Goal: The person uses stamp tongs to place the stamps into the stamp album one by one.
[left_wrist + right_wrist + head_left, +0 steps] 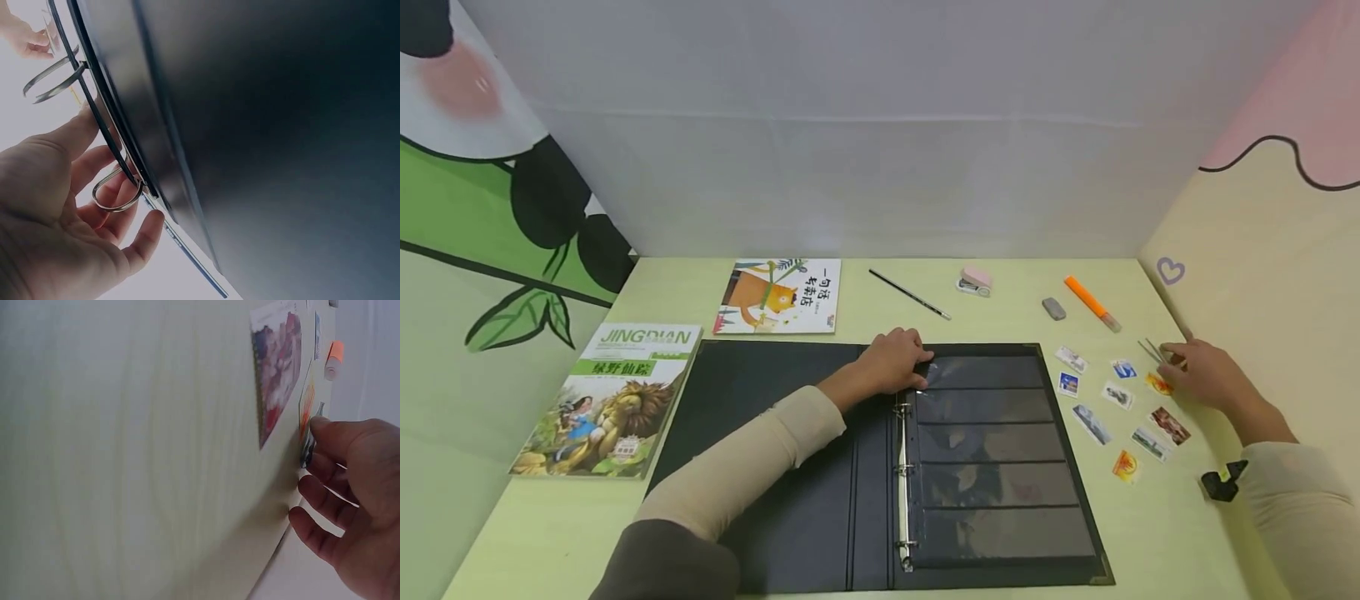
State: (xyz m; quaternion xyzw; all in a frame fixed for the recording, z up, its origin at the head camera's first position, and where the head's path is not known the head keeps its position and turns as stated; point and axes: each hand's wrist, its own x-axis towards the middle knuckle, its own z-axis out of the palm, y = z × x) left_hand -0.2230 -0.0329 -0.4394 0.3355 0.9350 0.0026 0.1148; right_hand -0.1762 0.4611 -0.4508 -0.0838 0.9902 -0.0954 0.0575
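An open black ring binder (790,467) lies on the table, its right side bearing a clear-pocket stamp page (992,446) on metal rings (119,197). My left hand (889,360) is at the page's upper left corner, with thumb and curled fingers holding the plastic edge. To the right, my right hand (1206,375) pinches metal tweezers (1148,350), whose tips point away to the upper left. Just under that hand is an orange-yellow stamp (1159,384). Several other stamps lie around it, including a blue one (1123,369) and a reddish-brown one (278,369).
Behind the binder are a picture book (778,296), a pencil (910,293), a pink-and-white stapler (974,282), a grey eraser (1054,309) and an orange marker (1092,303). A thicker book (610,400) lies at left. Walls bound the table's back and sides.
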